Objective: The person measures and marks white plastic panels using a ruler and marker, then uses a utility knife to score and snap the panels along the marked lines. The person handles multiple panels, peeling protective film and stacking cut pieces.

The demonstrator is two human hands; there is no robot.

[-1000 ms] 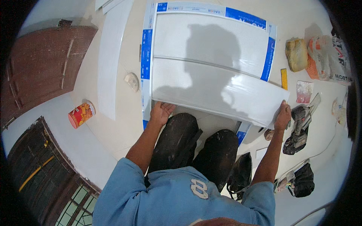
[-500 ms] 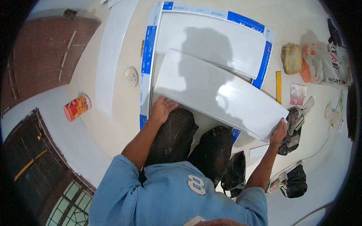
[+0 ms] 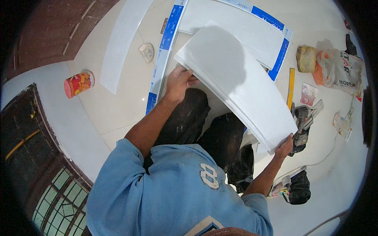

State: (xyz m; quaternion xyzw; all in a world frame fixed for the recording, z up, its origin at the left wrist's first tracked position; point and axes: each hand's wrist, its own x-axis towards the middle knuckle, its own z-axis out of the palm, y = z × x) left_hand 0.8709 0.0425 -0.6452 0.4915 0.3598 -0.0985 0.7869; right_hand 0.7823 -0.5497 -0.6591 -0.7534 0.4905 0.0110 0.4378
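Note:
A long white panel (image 3: 258, 96) lies slantwise across the space above my knees, its far left end higher in the view than its near right end. My left hand (image 3: 180, 83) grips its left end, with the thumb on top and the fingers at the edge. At the right end, my right hand (image 3: 284, 147) holds the corner, its fingers partly hidden beneath. Beyond the panel is a rectangular frame (image 3: 168, 34) with blue-and-white protective film along its edges. Another white panel (image 3: 252, 33) lies inside that frame and is partly covered by the held one.
To the left are a red snack tub (image 3: 78, 84), a long white strip (image 3: 122, 43) and a pale lump (image 3: 147, 52). To the right lie a yellow ruler-like strip (image 3: 291, 88), a power tool (image 3: 302, 124), a yellowish block (image 3: 306, 59) and a plastic sack (image 3: 338, 70).
The held panel has turned more steeply, its left end lifted away from the frame's left side. My left hand has moved up and right with it; my right hand stays at the right corner.

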